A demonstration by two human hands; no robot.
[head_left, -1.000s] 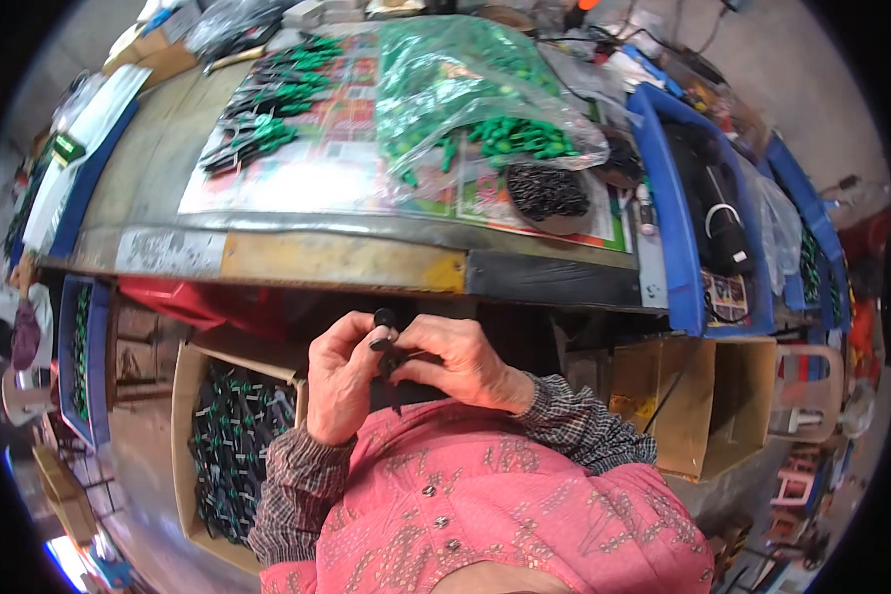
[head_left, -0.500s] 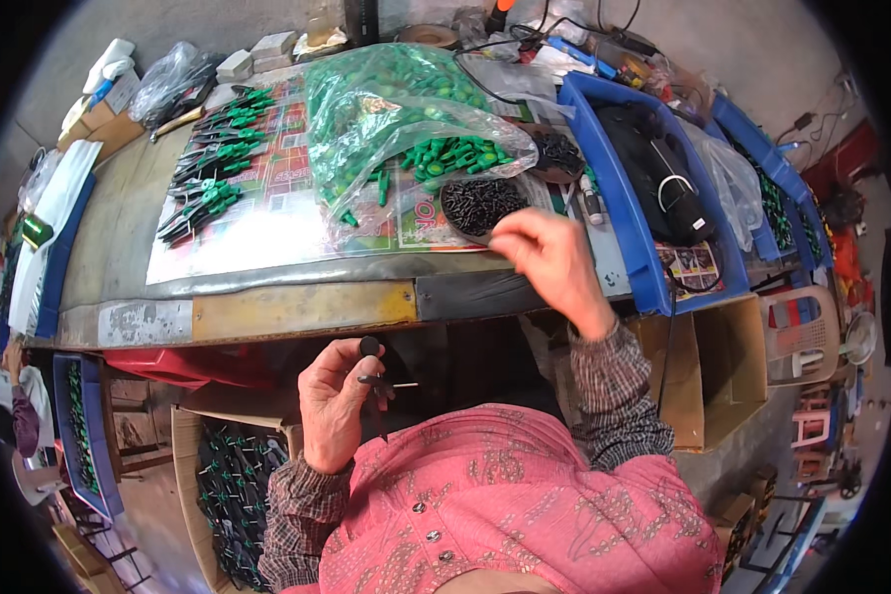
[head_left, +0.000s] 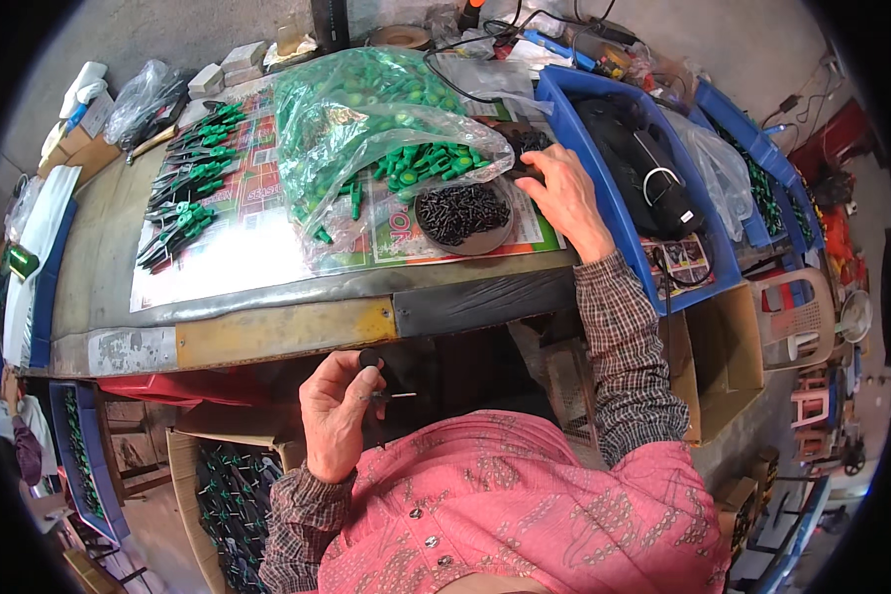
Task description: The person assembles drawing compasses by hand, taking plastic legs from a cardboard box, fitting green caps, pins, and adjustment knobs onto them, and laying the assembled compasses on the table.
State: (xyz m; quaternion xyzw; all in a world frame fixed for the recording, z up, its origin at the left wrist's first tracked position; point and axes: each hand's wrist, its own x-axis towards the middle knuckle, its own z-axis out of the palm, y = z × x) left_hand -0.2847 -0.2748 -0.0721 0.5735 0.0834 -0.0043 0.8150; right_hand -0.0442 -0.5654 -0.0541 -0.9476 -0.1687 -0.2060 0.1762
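In front of my lap, my left hand (head_left: 335, 408) is closed around a dark part with a round black end (head_left: 368, 357). A thin pale rod (head_left: 400, 395) sticks out of it to the right; my fingers hide much of the rest. Over at the right of the bench, my right hand (head_left: 568, 198) reaches to a brown dish of small black pieces (head_left: 533, 141). Its thumb and fingers are apart at the dish's near edge, and I see nothing held. Just left of that hand stands a round dish heaped with small black screw-like pieces (head_left: 459, 214).
A clear bag of green plastic parts (head_left: 361, 99) lies open on newspaper. Green-handled tools (head_left: 190, 158) line the left. A blue crate (head_left: 619, 198) with a black bag stands right. Below are a cardboard box of green-and-black pieces (head_left: 233, 505) and another cardboard box (head_left: 725, 346).
My right hand has moved farther over the bench, from beside the heaped dish to the brown dish behind it. My left hand keeps its hold on the dark part, nearly in place.
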